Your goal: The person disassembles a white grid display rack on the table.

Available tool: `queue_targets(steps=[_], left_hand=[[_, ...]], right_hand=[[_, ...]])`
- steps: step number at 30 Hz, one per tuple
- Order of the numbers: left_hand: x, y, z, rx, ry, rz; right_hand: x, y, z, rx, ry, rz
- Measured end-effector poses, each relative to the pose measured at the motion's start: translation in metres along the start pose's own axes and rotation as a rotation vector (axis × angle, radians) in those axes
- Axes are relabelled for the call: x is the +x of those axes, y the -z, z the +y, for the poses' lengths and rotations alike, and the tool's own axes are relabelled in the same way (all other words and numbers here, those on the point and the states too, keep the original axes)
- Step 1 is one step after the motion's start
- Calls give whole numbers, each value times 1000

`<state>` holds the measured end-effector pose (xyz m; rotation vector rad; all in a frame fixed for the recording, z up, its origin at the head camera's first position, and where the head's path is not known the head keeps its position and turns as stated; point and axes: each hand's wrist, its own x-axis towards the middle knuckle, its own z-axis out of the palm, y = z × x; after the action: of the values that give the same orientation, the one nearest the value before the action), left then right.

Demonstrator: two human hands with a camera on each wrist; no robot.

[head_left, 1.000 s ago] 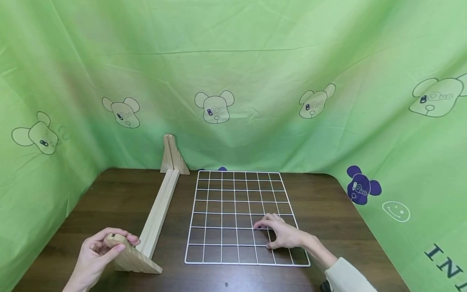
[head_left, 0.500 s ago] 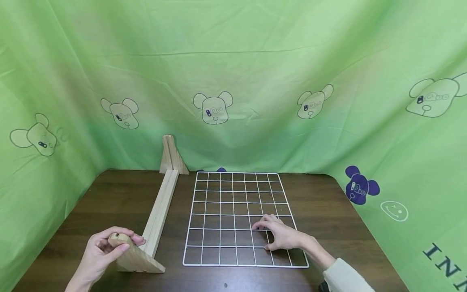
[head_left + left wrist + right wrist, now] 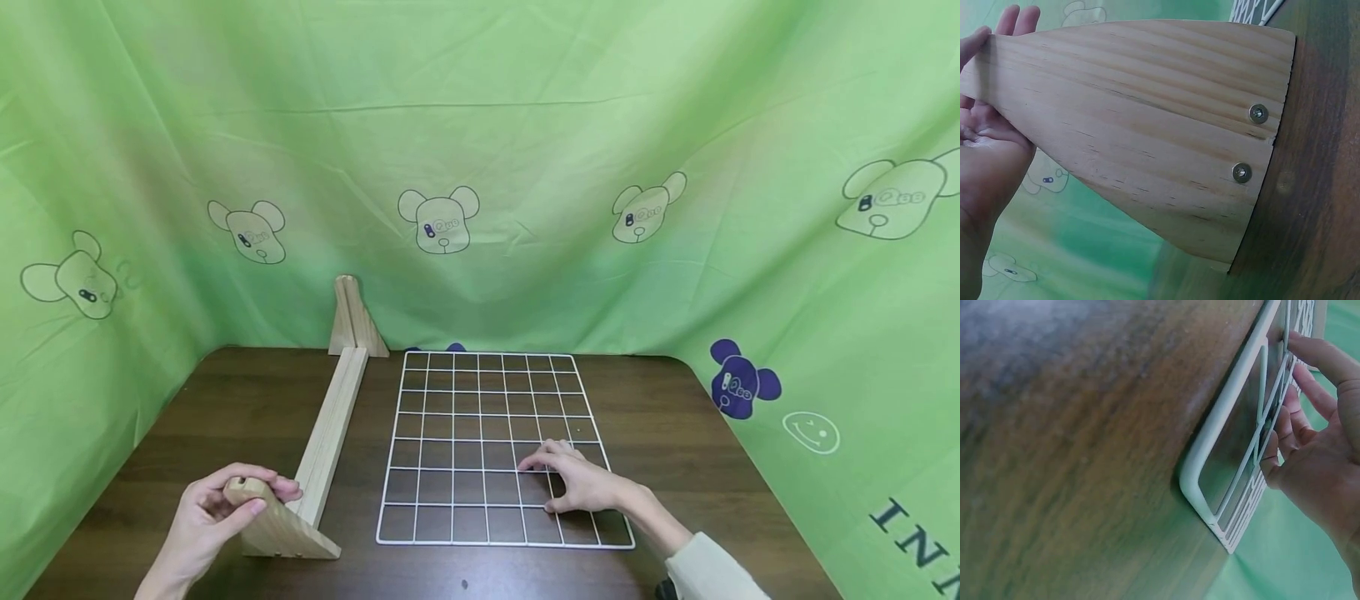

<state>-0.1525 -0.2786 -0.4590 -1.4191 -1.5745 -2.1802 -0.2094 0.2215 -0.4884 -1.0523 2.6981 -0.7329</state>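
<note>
At the near left in the head view, my left hand (image 3: 191,521) pinches the rounded top of a pale wooden end piece (image 3: 281,529), thumb on its near face and fingers behind. A grooved wooden rail (image 3: 330,433) joins it to a matching upright end piece (image 3: 352,321) at the back. The left wrist view shows two bolts in the held end piece (image 3: 1147,119), its base down on the table. To the right lies a flat white wire grid panel (image 3: 450,544). My right hand (image 3: 588,485) rests on its near right part, thumb and fingers bent and apart, touching the wires.
The brown wooden table (image 3: 247,400) carries both things. A green curtain (image 3: 525,133) with printed bear heads hangs behind and at both sides. A small dark object (image 3: 666,589) is partly hidden beside the right sleeve (image 3: 716,568).
The near end of the wooden stand has shifted slightly right, toward the grid, with my left hand on it. My right hand stays in place on the grid. The head view has moved a little.
</note>
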Motion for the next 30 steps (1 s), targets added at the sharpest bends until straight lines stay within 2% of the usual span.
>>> queue_targets(steps=[3, 11, 15, 20, 22, 25, 30], left_hand=[[-1, -2, 3, 61, 19, 25], [2, -18, 19, 415, 180, 211], [10, -30, 27, 629, 218, 279], [20, -47, 35, 918, 337, 419], [24, -53, 38, 1010, 363, 451], [32, -61, 39, 1125, 337, 443], [44, -72, 37, 1321, 270, 331]], right_hand=[[0, -1, 1, 12, 7, 2], [-7, 6, 5, -4, 7, 87], [-10, 6, 1, -23, -17, 96], [-18, 2, -9, -53, -39, 102], [-22, 0, -11, -62, -34, 111], [-27, -3, -14, -75, -28, 132], [-29, -4, -17, -84, -48, 152]])
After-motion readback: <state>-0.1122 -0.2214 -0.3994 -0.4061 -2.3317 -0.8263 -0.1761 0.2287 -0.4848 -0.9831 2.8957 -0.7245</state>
